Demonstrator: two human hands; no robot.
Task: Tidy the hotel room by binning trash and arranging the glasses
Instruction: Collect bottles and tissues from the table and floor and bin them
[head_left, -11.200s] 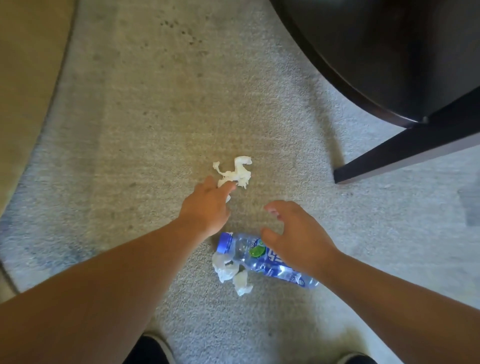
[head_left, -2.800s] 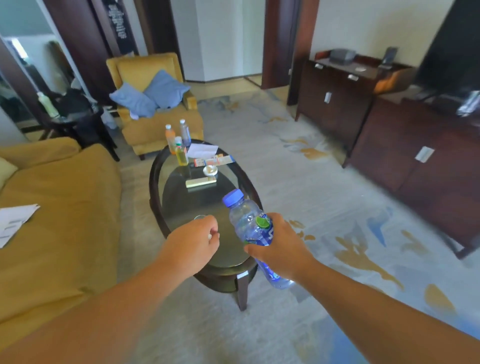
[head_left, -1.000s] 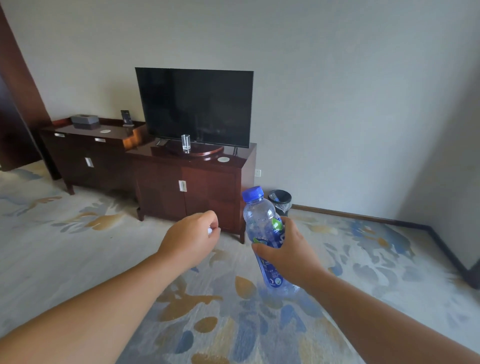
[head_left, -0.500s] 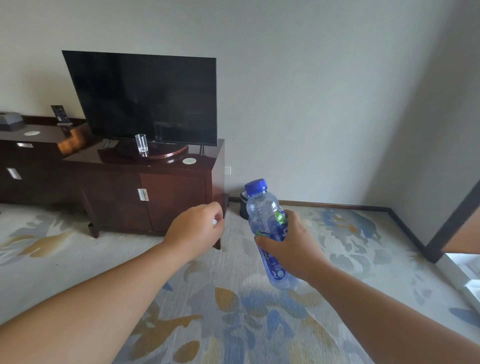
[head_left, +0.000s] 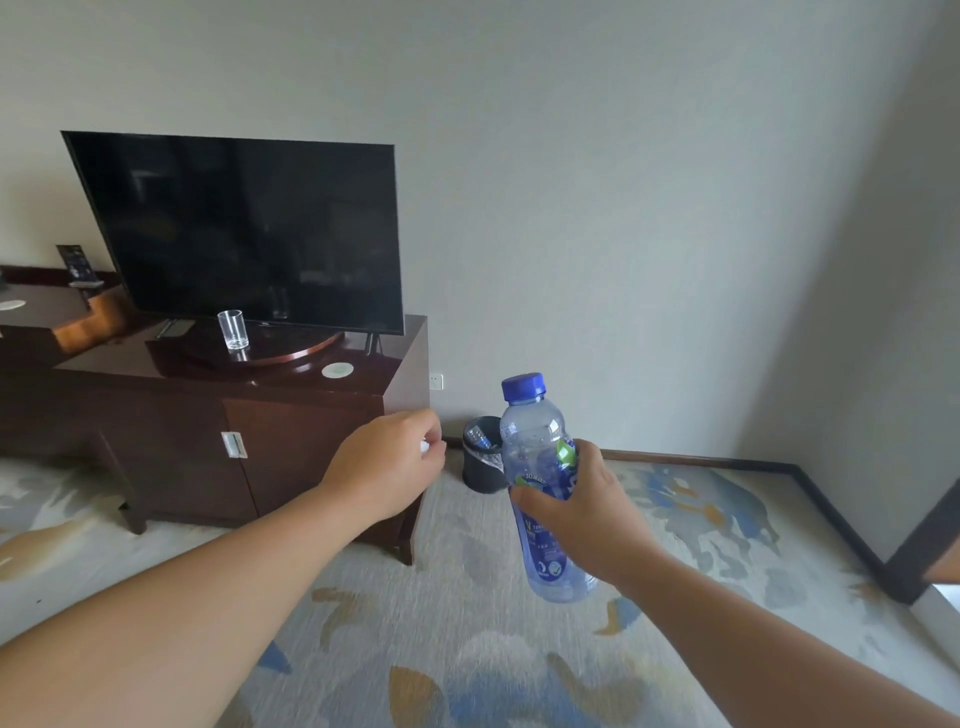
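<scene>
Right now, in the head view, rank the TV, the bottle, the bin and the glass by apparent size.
1. The TV, by far the largest.
2. The bottle, though nearness to the camera inflates it.
3. The bin, partly hidden behind the bottle.
4. The glass, smallest.

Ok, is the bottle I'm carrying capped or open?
Capped. The blue cap sits on the neck of the plastic bottle, which the right hand holds roughly upright.
</scene>
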